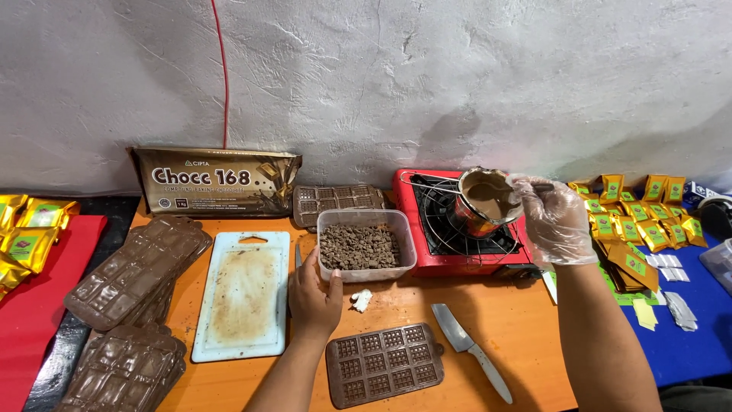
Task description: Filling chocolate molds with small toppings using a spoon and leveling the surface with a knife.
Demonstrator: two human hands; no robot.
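Right hand (555, 221), in a clear glove, grips metal cup (486, 201) of melted chocolate above red stove (457, 225), cup tilted, mouth facing left. Left hand (315, 296), fingers loosely open, touches plastic tub (366, 244) left of stove.

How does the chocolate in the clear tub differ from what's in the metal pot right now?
The clear tub on the table holds dark solid chunks; the metal pot, tilted over the red stove by the gloved right hand, holds smooth, paler liquid. The bare left hand touches the tub. Both look like chocolate.

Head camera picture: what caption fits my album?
Gloved right hand tilts pot over stove; left hand touches tub.
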